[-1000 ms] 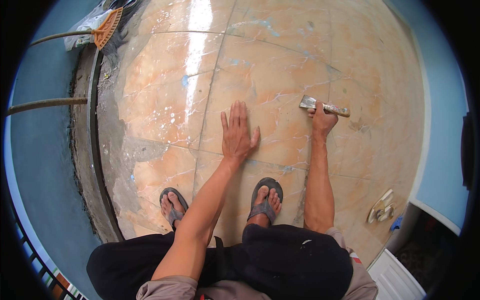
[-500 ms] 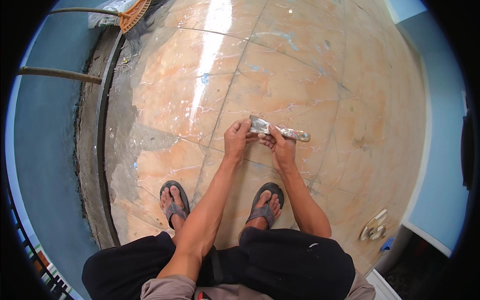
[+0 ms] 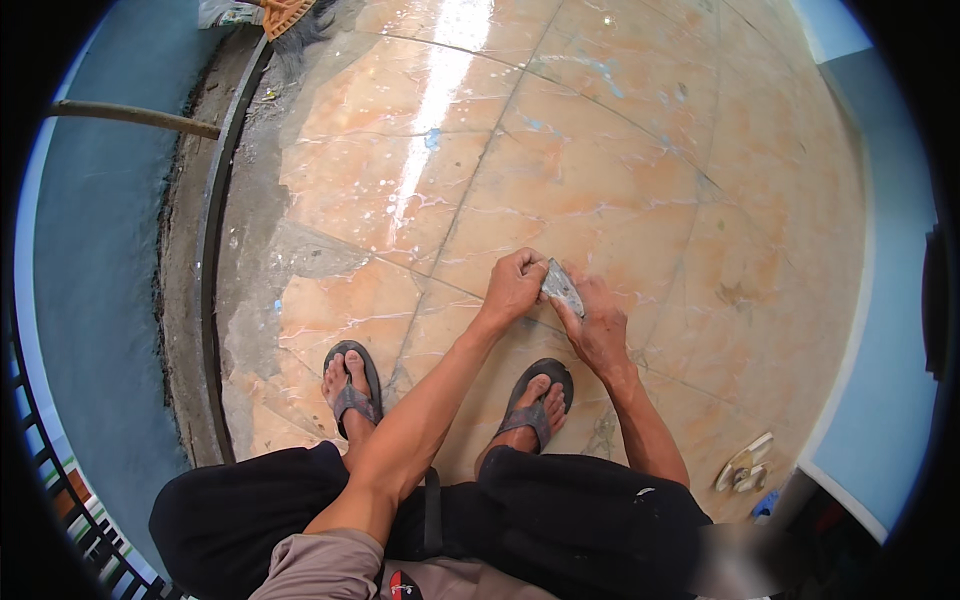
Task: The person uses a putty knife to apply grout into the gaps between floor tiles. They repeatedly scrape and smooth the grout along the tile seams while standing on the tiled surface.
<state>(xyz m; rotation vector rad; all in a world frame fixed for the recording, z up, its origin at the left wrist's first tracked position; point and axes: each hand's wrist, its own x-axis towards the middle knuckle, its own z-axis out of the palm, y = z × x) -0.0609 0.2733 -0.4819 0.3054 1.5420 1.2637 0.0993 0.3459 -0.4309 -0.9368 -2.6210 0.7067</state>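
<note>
Just beyond the two dark grey thong sandals [image 3: 529,428], nearer the right one, the scraper [image 3: 562,288] has turned since half a second ago, its handle now hidden. Two bare hands attend this one tool: the right hand [image 3: 602,325] grips it, the left hand [image 3: 516,286] bunches its fingers at the flat grey metal blade, smeared whitish. One orange fan-shaped broom [image 3: 287,14] lies far beyond the left sandal.

Beyond the fingers of the left hand [image 3: 517,287] and right hand [image 3: 601,330], the tiled floor [image 3: 610,175] is stretching flat, leaving room forward and sideways. The scraper [image 3: 562,288] is filling the gap between them. Bodyward of the fingers, sandalled feet [image 3: 537,405] and dark-trousered knees [image 3: 600,515] are blocking passage; well rightward, a blue wall [image 3: 900,270] is closing off the floor.
</note>
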